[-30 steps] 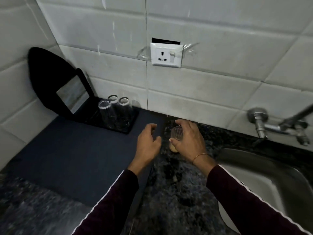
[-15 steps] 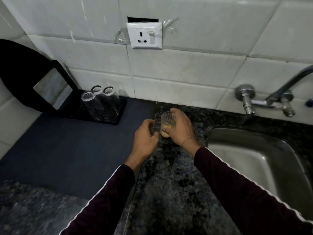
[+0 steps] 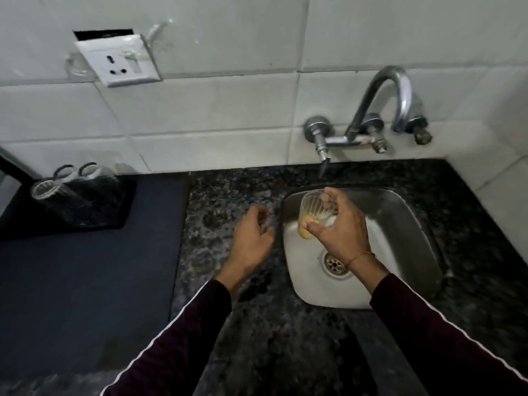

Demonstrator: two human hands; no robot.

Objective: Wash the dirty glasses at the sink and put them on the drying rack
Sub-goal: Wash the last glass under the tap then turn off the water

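My right hand (image 3: 341,227) grips a clear ribbed glass (image 3: 312,208) with yellowish residue at its bottom, held over the left part of the steel sink (image 3: 400,224). The glass is roughly upright, below and left of the tap spout (image 3: 324,164). My left hand (image 3: 251,237) hovers over the speckled counter just left of the sink, fingers loosely curled and empty. Three clear glasses (image 3: 71,190) stand upside down on a black tray (image 3: 123,212) at the far left.
The wall tap (image 3: 371,121) sits above the sink; no water shows. A drain (image 3: 335,264) lies at the basin's middle. A dark mat (image 3: 85,275) covers the counter's left half. A white wall socket (image 3: 117,62) is at upper left.
My right hand has carried the dirty glass from the counter rightward to over the sink. My left hand let go of the glass and trails behind. The view swung right.
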